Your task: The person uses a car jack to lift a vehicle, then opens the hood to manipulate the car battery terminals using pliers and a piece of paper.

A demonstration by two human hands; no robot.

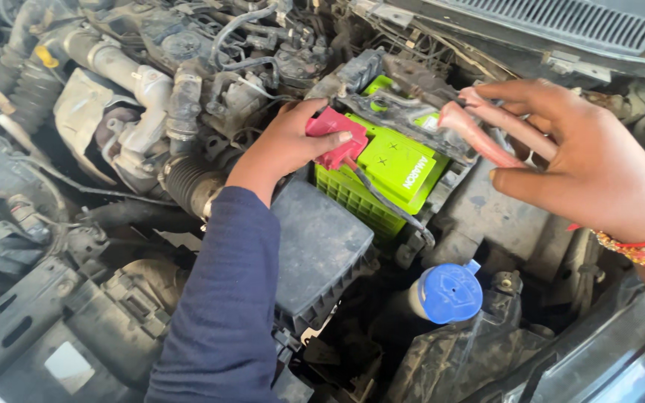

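Battery (390, 168), green, sits just beyond our left hand (281, 145), which pinches the red terminal cover (335, 136). Our right hand (591, 160), fingers loosely spread, holds a pink-handled tool (475, 134), its tip hidden. We judge a slip could bridge the terminals; the clamp beneath the cover is probably concealed.

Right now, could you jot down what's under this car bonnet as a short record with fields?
Place: open engine bay of a car
Left hand: grips a red terminal cover on the green battery
Right hand: holds a pink-handled tool over the battery's metal clamp bar
Beside battery: dark plastic box lid
Below: blue reservoir cap
Sleeve: dark blue, left arm
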